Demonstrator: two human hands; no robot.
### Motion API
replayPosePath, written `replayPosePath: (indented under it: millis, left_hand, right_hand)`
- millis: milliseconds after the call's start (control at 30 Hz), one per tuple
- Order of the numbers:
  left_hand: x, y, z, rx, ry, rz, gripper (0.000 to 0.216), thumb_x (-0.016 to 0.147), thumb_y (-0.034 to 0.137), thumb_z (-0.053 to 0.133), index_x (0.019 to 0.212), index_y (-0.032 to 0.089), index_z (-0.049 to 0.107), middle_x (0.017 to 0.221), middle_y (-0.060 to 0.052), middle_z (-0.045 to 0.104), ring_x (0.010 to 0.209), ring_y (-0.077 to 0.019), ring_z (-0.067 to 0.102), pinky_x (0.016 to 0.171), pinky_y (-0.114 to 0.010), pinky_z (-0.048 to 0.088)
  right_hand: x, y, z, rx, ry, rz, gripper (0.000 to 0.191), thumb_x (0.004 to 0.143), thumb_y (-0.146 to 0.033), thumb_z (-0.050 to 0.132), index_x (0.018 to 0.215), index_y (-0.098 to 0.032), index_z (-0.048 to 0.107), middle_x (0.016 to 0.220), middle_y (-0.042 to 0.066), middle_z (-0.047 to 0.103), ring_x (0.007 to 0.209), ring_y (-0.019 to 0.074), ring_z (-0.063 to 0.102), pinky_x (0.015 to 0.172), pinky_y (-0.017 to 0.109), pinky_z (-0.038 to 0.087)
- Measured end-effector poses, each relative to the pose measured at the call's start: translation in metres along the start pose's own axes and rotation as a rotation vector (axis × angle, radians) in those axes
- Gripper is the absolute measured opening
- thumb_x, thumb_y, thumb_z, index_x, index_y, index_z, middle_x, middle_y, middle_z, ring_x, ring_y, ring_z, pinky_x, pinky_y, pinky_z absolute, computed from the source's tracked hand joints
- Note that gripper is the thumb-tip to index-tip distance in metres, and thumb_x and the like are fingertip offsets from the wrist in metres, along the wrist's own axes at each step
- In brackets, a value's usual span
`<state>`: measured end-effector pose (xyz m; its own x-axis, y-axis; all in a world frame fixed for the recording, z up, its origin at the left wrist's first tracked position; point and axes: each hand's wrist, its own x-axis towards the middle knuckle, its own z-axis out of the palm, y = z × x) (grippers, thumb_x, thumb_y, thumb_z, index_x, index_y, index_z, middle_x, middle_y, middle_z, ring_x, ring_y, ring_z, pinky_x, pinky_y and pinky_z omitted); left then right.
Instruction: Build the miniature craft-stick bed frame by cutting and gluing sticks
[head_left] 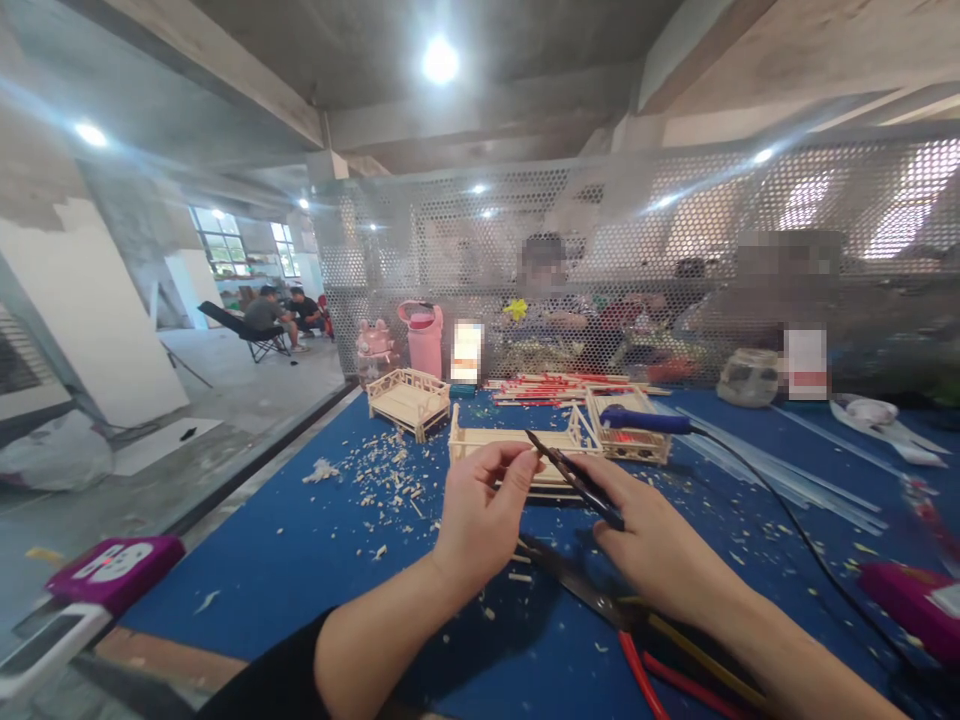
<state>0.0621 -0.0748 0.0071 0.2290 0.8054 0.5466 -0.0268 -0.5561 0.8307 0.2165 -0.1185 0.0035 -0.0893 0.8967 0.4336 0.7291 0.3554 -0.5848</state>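
Note:
My left hand (480,510) is raised over the blue table (300,560), thumb and forefinger pinched near the tip of a dark pair of tweezers (574,480); what it pinches is too small to make out. My right hand (652,545) grips the tweezers from the right, their points aimed up and left toward the left fingertips. Just behind both hands lies a long pale wooden stick frame (517,445).
A small wooden bed model (409,400) stands at the back left, wood scraps (382,480) scattered before it. A blue glue gun (645,422) rests on a stick basket, its cord trailing right. Scissors and red-handled pliers (637,660) lie near my right wrist. Behind a perforated screen (637,260) sit other people.

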Motion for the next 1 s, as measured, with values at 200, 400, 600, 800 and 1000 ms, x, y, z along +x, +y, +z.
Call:
replayPosePath:
  millis: [200,400,600,800,1000]
  left_hand:
    - [0.002,0.007,-0.004,0.284,-0.088,0.175,0.026,0.088,0.028,0.040,0.075,0.015,0.059,0.072,-0.004,0.061,0.068,-0.0129,0.053,0.063,-0.023,0.041]
    - [0.004,0.005,-0.005,0.380,-0.134,0.218,0.029,0.090,0.027,0.036,0.071,0.016,0.055,0.065,-0.001,0.055,0.063,-0.0117,0.050,0.060,-0.022,0.037]
    - [0.002,0.002,-0.007,0.375,-0.155,0.242,0.030,0.090,0.027,0.036,0.065,0.016,0.049,0.060,0.001,0.048,0.058,-0.0100,0.043,0.056,-0.021,0.033]
    - [0.004,-0.003,-0.007,0.384,-0.122,0.236,0.032,0.089,0.028,0.037,0.060,0.017,0.044,0.056,0.002,0.042,0.055,-0.0097,0.039,0.054,-0.022,0.030]
    - [0.010,-0.002,-0.008,0.295,-0.238,0.107,0.030,0.089,0.030,0.036,0.065,0.016,0.047,0.060,0.002,0.046,0.059,-0.0105,0.043,0.058,-0.022,0.033]
  right_hand:
    - [-0.001,-0.006,-0.001,-0.016,-0.054,0.053,0.054,0.063,-0.006,0.039,0.114,-0.017,0.053,0.117,0.009,0.060,0.110,0.0228,0.053,0.090,0.035,0.042]
    - [-0.002,-0.004,0.004,-0.008,-0.063,0.033,0.048,0.061,-0.004,0.038,0.104,-0.020,0.055,0.099,0.005,0.065,0.098,0.0206,0.058,0.081,0.029,0.043]
    - [-0.003,0.006,0.009,-0.100,0.003,0.017,0.033,0.059,-0.008,0.040,0.086,-0.020,0.055,0.079,0.004,0.065,0.079,0.0208,0.060,0.069,0.027,0.042]
    - [-0.001,0.006,0.010,-0.248,0.081,0.057,0.036,0.055,-0.009,0.042,0.087,-0.019,0.056,0.071,0.003,0.062,0.065,0.0192,0.055,0.059,0.026,0.038]
    - [-0.002,0.002,0.006,-0.010,-0.021,0.068,0.030,0.059,-0.010,0.039,0.081,-0.020,0.056,0.069,0.000,0.062,0.070,0.0177,0.057,0.064,0.025,0.040]
